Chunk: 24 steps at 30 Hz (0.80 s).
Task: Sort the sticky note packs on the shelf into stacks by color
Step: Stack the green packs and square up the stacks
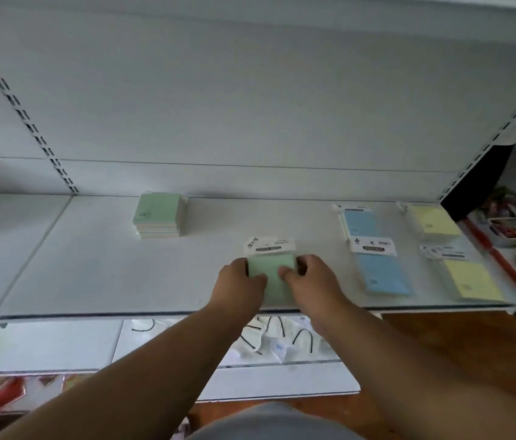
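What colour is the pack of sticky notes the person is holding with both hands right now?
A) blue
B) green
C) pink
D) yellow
B: the left hand and the right hand grip the sides of a green pack near the front edge of the shelf; the blue packs and yellow packs lie untouched further right.

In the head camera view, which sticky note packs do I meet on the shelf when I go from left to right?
Green stack at the back → green pack held by both hands → blue packs → yellow packs.
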Tool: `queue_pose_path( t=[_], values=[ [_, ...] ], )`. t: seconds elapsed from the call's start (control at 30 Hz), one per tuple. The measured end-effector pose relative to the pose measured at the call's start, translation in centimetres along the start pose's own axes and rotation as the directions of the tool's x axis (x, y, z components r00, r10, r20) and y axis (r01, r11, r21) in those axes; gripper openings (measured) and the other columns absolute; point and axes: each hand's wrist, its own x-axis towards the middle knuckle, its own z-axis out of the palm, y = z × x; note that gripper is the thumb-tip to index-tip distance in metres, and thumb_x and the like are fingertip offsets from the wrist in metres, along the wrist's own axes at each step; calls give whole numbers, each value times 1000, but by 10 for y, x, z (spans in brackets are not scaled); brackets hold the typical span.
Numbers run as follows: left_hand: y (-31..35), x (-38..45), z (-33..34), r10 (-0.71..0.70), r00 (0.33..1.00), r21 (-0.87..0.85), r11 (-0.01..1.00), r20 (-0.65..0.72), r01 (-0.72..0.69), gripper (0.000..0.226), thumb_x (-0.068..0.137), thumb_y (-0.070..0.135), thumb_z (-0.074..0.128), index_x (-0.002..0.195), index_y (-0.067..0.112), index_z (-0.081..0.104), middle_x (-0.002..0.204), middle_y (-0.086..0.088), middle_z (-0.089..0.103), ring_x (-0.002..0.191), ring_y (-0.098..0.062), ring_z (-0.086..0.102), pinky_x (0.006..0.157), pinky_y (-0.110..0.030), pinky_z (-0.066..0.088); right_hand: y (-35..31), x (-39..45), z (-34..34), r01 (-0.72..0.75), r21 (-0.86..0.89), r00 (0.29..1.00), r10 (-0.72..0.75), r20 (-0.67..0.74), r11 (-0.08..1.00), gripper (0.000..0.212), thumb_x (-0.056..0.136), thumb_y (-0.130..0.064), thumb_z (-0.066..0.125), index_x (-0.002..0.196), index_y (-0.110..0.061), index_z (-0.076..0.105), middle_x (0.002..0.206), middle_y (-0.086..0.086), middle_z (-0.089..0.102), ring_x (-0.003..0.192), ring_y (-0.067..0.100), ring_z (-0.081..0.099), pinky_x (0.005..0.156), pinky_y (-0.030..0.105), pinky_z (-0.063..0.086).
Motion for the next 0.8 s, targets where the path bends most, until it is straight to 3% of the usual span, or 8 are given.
queue_pose_path(
  t=[0.13,0.27,0.4,0.47,0.57,0.63,0.73,0.8],
  values=[
    [-25,-8,-24,62,985,-172,981,-164,-90,38,82,1,48,116,18,51,113,-2,58,100,-21,58,82,-31,48,-22,-24,42,121,126,992,-125,28,985,22,93,-21,56,109,-19,42,101,-2,60,88,20,60,73,30,47],
    [-49,-19,-66,120,953,-243,951,-279,-191,49,87,-6,45,117,33,45,111,14,58,103,0,56,75,-7,43,-41,-40,88,296,182,950,-310,49,938,42,95,-13,49,134,-22,38,126,-7,59,116,13,57,99,28,44],
    [-82,-23,-106,267,877,-101,938,-398,-332,51,92,0,51,131,32,44,120,17,51,111,3,49,82,-2,40,-59,-55,130,453,220,877,-477,66,864,51,98,-14,44,145,-26,28,137,-12,51,124,-4,48,104,14,38],
    [-101,-18,-123,301,873,-26,941,-384,-336,50,93,3,52,136,26,43,123,13,48,112,0,47,83,0,38,-63,-61,150,446,241,878,-474,72,862,49,99,-15,44,143,-29,30,135,-14,52,122,-7,49,102,12,38],
    [-126,-10,-141,291,918,36,955,-269,-293,44,94,5,50,134,21,44,124,6,49,111,-8,51,86,-15,40,-63,-68,176,380,230,912,-404,68,896,47,99,-12,45,141,-28,34,134,-9,55,121,3,53,105,25,42],
    [-138,-7,-148,329,921,55,944,-209,-325,42,95,6,48,134,19,43,125,5,49,106,-8,51,85,-15,40,-65,-72,187,354,207,930,-367,27,912,46,98,-11,44,142,-24,36,134,-6,56,121,9,54,105,29,42],
    [-145,-2,-157,409,898,115,912,-162,-394,43,96,7,46,137,18,42,127,5,46,104,-3,45,85,-7,38,-72,-77,194,332,147,943,-333,-20,932,45,99,-15,43,143,-22,35,133,-4,56,118,12,55,100,26,43],
    [-142,2,-164,419,895,142,906,-156,-399,37,96,9,45,133,16,46,123,1,49,104,-9,50,88,-17,44,-80,-77,194,298,95,954,-294,-51,950,40,99,-17,43,138,-21,42,125,-4,60,109,13,58,89,22,42]
  ],
)
